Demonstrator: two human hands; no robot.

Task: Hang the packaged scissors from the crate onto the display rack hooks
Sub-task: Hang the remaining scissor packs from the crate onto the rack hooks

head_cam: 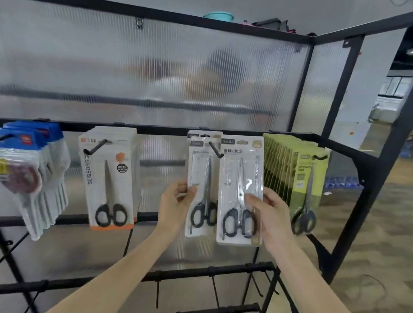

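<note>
The right hand (269, 214) pinched a white blister-packed pair of black-handled scissors (240, 193) beside the black rack hook (215, 150); the left hand (176, 202) pinched the similar pack (201, 188) hanging there. The held pack's hang-hole sat right of the hook's tip, so it could miss and drop. No crate showed.

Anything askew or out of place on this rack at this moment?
Mostly tidy. The pack in the right hand overlaps the one in the left hand and is not clearly on the hook. The blue-topped packs hang splayed.
</note>
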